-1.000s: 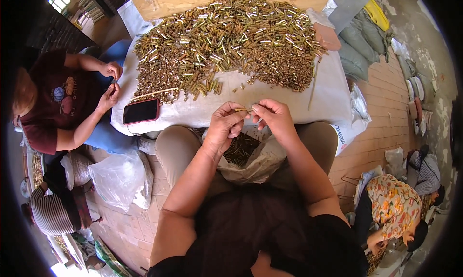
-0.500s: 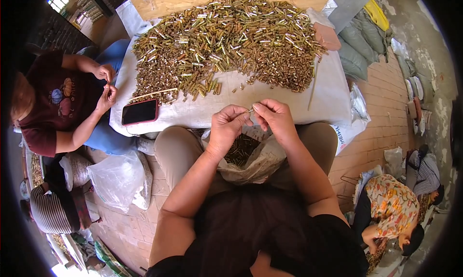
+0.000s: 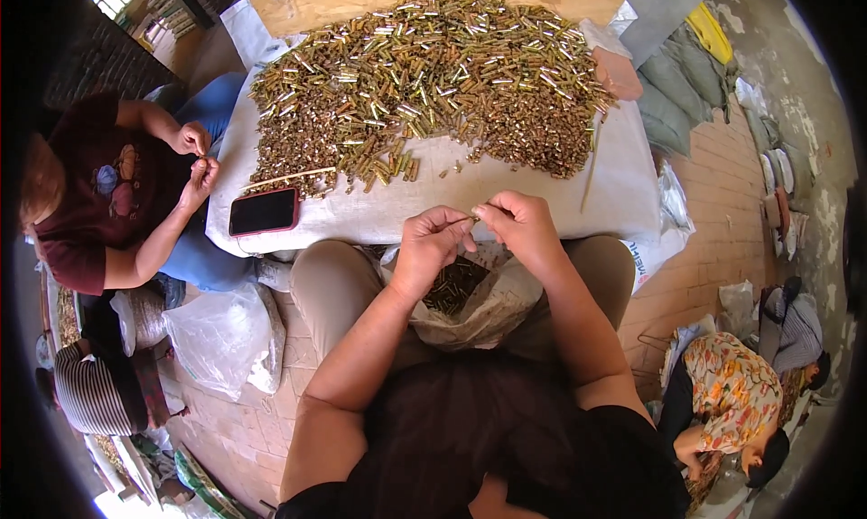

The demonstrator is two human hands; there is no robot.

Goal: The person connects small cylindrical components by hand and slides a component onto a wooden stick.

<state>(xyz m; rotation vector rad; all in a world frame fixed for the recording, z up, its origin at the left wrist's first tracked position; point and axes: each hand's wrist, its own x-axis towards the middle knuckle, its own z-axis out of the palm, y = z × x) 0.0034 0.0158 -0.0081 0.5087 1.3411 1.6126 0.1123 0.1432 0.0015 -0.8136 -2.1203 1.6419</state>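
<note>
Small brass-coloured metal tube [image 3: 473,218], thin and cylindrical, pinched above the lap at the near edge of the white-covered table [image 3: 506,189]. Left hand [image 3: 432,248] and right hand [image 3: 517,225]: fingers closed on opposite ends of the tube. Heaped on table: shiny brass tubes [image 3: 424,76], loose pile. Below hands: crinkled clear plastic bag [image 3: 479,307], holding dark metal pieces. Black phone [image 3: 264,212] flat at left table edge.

Brass-gold and silver metal pieces [image 3: 433,85] heaped on a white cloth [image 3: 506,203]; red-edged black phone [image 3: 264,211]; brown tiled floor [image 3: 704,266]; co-worker's maroon shirt [image 3: 99,203]; another's floral orange blouse [image 3: 731,388].
</note>
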